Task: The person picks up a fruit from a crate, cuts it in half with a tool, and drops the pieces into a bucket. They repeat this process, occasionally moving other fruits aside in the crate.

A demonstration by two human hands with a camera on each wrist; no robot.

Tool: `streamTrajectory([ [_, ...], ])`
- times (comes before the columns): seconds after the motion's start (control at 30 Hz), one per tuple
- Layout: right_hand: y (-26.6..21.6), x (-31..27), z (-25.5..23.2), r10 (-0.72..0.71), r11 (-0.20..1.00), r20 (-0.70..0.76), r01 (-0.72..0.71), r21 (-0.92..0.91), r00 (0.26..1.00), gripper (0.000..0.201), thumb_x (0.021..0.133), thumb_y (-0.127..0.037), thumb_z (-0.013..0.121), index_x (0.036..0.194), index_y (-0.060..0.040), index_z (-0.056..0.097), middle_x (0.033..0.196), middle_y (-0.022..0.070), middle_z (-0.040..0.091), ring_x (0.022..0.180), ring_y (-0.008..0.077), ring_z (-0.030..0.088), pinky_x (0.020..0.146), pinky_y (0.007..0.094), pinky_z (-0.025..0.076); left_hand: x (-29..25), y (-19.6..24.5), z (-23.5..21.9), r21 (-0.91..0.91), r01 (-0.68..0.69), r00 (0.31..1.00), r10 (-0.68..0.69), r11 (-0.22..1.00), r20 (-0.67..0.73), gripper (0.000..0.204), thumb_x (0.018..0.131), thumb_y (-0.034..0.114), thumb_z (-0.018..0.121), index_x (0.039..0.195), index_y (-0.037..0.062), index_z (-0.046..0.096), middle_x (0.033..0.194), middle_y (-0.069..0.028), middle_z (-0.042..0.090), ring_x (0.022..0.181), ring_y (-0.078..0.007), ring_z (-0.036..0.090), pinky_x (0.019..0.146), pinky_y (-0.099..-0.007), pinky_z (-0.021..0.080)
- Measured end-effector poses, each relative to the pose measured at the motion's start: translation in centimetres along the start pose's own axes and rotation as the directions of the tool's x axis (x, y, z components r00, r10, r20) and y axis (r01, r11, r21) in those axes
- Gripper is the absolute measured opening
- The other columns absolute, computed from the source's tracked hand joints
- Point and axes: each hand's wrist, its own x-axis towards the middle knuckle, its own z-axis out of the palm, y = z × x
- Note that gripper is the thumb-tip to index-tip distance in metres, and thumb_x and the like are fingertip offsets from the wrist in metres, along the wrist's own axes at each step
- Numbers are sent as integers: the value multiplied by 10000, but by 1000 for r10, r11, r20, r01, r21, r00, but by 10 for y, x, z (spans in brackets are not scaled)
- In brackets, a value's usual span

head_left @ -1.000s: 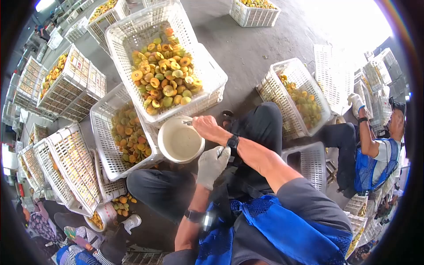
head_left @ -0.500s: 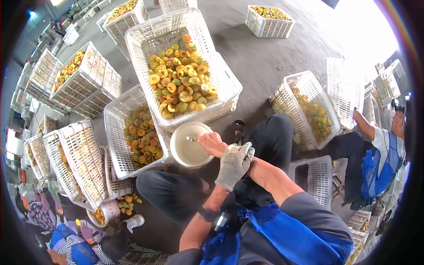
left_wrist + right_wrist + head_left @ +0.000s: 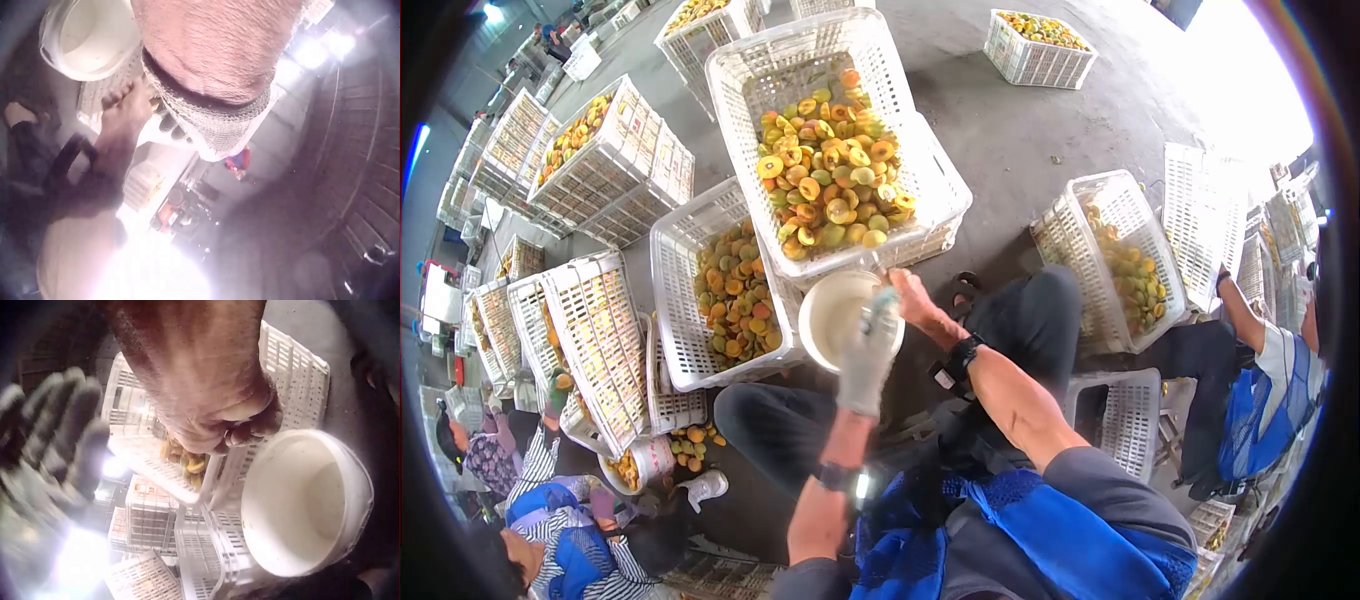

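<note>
Blurred, the gloved left hand (image 3: 868,350) hangs over the white bucket (image 3: 825,330), its fingers pointing up the frame. In the right wrist view this glove (image 3: 53,444) shows extended fingers and nothing held. The bare right hand (image 3: 912,298) is at the bucket's upper right rim, its fingers curled round a small metal tool (image 3: 876,264). The right wrist view shows the curled right hand (image 3: 219,412) above the bucket (image 3: 300,506); the tool is hidden there. Behind the bucket, a crate (image 3: 735,75) holds halved orange-green fruit (image 3: 830,175).
Another crate of fruit (image 3: 735,290) stands left of the bucket. Stacked crates (image 3: 605,340) are at the far left, and a crate (image 3: 1115,260) stands to the right, near a seated person in a blue vest (image 3: 1260,400). The wearer's knees flank the bucket.
The gloved left hand has left the right forearm and moved left, over the bucket. The right hand has shifted slightly up the frame, still gripping the tool. The head view has shifted.
</note>
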Motion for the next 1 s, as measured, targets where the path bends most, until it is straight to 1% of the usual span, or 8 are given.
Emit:
streamTrajectory([
  [0.1, -30, 18, -35, 42, 995, -146, -28, 97, 988, 360, 877, -311, 654, 902, 48, 640, 879, 330, 663, 857, 520, 651, 735, 558, 525, 59, 10, -39, 177, -61, 993, 78, 982, -92, 348, 984, 228, 683, 1206, -39, 679, 1085, -93, 737, 1008, -168, 688, 879, -310, 541],
  [0.27, -37, 49, -64, 69, 905, -48, -42, 423, 996, 253, 836, -213, 689, 794, 29, 627, 800, 264, 644, 745, 377, 668, 658, 506, 495, 157, 15, -47, 564, -155, 957, 266, 811, -119, 449, 967, 346, 683, 1227, -20, 670, 1173, -211, 708, 1100, -325, 677, 976, -384, 501],
  [0.3, -28, 58, -57, -170, 978, -174, 188, 91, 970, 104, 794, -77, 652, 812, 24, 631, 675, 136, 614, 667, 171, 583, 567, 388, 471, 179, 4, -47, 588, -150, 960, 259, 795, -105, 497, 943, 368, 703, 1263, -7, 646, 1210, -198, 697, 1136, -347, 657, 1004, -415, 484],
  [0.4, -27, 71, -60, -281, 954, -285, 299, 22, 916, 242, 841, -157, 703, 763, 29, 569, 629, 158, 526, 625, 169, 518, 572, 395, 446, 247, -48, -47, 822, -145, 949, 311, 551, -41, 604, 906, 448, 699, 1330, 29, 600, 1184, -225, 690, 1108, -371, 658, 934, -455, 509],
  [0.5, -37, 72, -68, 99, 949, -141, -50, 312, 985, 239, 881, -192, 682, 818, 18, 585, 667, -3, 515, 656, 90, 477, 571, 344, 425, 273, -44, -28, 921, -77, 980, 197, 382, 1, 537, 878, 387, 718, 1281, 50, 607, 1112, -220, 698, 1058, -381, 664, 891, -465, 516],
  [0.57, -45, 61, -71, 124, 898, -152, -46, 438, 981, 231, 871, -194, 653, 856, 28, 591, 650, 142, 563, 629, 217, 585, 594, 404, 467, 284, -49, -20, 931, -61, 988, 152, 360, 6, 483, 853, 339, 727, 1227, 58, 607, 1092, -208, 694, 1042, -385, 661, 878, -473, 514],
  [0.83, -47, 26, -84, 128, 945, -122, -84, 317, 984, 281, 926, -252, 668, 851, 15, 627, 694, 21, 594, 642, 103, 567, 576, 328, 464, 283, -81, -28, 937, -184, 923, 381, 298, 60, 392, 840, 237, 700, 1182, 64, 614, 1116, -197, 665, 1090, -376, 617, 917, -442, 490],
  [1.0, -66, 20, -106, 171, 908, -135, -103, 405, 976, 255, 932, -237, 632, 855, 7, 635, 685, 5, 604, 631, 110, 579, 572, 324, 472, 269, -69, -26, 748, -292, 910, 414, 596, 25, 231, 825, 146, 727, 998, -6, 708, 1033, -167, 664, 971, -355, 639, 848, -432, 516],
])
